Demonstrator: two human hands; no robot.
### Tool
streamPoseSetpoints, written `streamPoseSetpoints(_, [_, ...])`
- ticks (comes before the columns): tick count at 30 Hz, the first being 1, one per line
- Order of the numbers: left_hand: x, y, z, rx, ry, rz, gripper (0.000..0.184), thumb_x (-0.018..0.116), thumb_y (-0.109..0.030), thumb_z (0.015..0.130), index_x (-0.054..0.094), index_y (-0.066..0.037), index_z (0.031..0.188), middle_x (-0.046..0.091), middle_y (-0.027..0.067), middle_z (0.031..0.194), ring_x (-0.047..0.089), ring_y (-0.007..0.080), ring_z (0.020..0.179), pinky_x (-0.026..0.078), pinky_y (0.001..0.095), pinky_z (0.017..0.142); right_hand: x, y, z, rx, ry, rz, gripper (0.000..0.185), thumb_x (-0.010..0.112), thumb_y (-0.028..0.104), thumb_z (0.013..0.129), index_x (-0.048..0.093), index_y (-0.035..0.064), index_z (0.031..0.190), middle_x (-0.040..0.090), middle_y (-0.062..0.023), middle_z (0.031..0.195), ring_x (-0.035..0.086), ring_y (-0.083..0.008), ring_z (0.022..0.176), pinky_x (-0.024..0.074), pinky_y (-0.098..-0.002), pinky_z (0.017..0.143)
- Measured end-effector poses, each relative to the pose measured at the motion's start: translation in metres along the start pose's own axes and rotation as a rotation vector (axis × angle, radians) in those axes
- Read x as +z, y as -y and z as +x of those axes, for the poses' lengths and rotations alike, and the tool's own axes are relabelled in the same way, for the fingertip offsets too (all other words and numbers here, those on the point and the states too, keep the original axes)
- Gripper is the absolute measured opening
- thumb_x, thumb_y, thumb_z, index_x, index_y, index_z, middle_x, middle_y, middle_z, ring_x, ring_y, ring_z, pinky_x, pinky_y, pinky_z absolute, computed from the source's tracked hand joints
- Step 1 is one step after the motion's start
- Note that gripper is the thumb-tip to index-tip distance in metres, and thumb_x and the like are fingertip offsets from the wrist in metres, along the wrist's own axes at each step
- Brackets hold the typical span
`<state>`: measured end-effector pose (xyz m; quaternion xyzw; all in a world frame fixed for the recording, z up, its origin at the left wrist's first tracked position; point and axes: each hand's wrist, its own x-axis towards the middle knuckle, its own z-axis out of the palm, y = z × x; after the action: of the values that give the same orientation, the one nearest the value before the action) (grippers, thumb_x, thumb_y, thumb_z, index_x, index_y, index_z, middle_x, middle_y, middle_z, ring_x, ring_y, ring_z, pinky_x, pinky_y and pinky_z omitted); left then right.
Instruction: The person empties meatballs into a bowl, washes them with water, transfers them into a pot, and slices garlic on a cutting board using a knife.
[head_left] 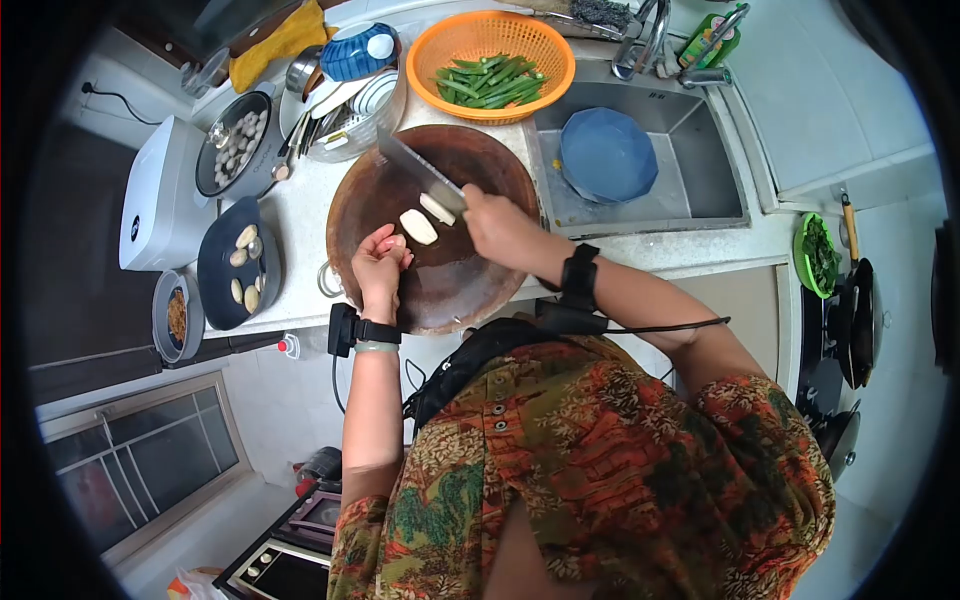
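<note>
A large round wooden chopping board (455, 285) lies on the counter in front of me. My right hand (493, 228) is closed around the handle of a cleaver (420, 170), its wide blade pointing to the upper left above the board. Just below the blade are a pale, oblong piece of food (418, 227) and a narrower cut piece (437, 208); their exact kind is unclear. At the board's left side, my left hand (380, 262) has its fingers curled together near the oblong piece. Whatever is between those fingertips, if anything, is hidden.
An orange colander (425, 45) of green pods stands behind the board, beside a basin of dishes (345, 145). Right of it, a sink (700, 150) holds a blue basin (607, 155). Leftward are a dark tray (222, 265) with pale ovals and a pot (207, 165) of round pieces.
</note>
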<state>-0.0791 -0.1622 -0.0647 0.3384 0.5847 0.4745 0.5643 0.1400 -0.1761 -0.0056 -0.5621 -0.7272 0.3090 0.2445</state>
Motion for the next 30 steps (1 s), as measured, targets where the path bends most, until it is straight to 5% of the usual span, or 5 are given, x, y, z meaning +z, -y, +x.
streamPoseSetpoints(11, [-0.012,-0.02,-0.011,0.001,-0.142,-0.181,0.019,0.055,-0.001,0.088,0.058,0.0,0.107,0.063,0.0072,0.087,0.058,0.0105,0.063,0.053,0.023,0.058,-0.036,-0.04,-0.018,-0.155,-0.144,-0.525,0.041,0.051,0.004,0.082,0.049,0.0001,0.123,0.052,-0.0188,0.098,0.063,-0.035,0.085,0.0528,-0.0441,0.069])
streamPoseSetpoints(16, [0.005,-0.024,-0.023,0.162,-0.02,-0.042,0.027,0.069,-0.009,0.083,0.059,-0.002,0.107,0.064,0.0035,0.083,0.058,0.008,0.064,0.051,0.0205,0.058,-0.008,-0.045,-0.019,-0.178,-0.186,-0.528,0.048,0.059,0.011,0.082,0.049,0.0037,0.128,0.047,-0.0149,0.101,0.059,-0.0313,0.088,0.0534,-0.0404,0.067])
streamPoseSetpoints(22, [0.022,-0.014,-0.017,-0.015,-0.063,0.281,0.036,0.076,-0.028,0.08,0.062,-0.001,0.1,0.062,0.0024,0.078,0.058,0.009,0.06,0.051,0.0222,0.052,0.001,-0.052,-0.02,-0.154,-0.203,-0.479,0.051,0.064,0.018,0.083,0.049,0.0047,0.129,0.044,-0.0156,0.105,0.057,-0.0324,0.09,0.0529,-0.0397,0.068])
streamPoseSetpoints(24, [0.032,-0.013,-0.013,0.077,-0.072,0.582,0.034,0.076,-0.026,0.079,0.064,0.0,0.098,0.062,0.0031,0.076,0.059,0.0093,0.058,0.051,0.0226,0.049,0.002,-0.052,-0.019,-0.149,-0.202,-0.462,0.051,0.064,0.019,0.083,0.048,0.0046,0.13,0.043,-0.0164,0.106,0.057,-0.033,0.09,0.0527,-0.0404,0.069])
streamPoseSetpoints(30, [0.034,-0.008,-0.004,0.062,-0.046,0.41,0.026,0.077,-0.008,0.072,0.063,-0.001,0.093,0.061,0.0064,0.074,0.062,0.0177,0.061,0.053,0.0306,0.053,0.0,-0.057,-0.018,-0.112,-0.132,-0.384,0.055,0.064,0.016,0.083,0.046,0.0046,0.133,0.041,-0.0198,0.11,0.055,-0.0387,0.093,0.0498,-0.0442,0.08])
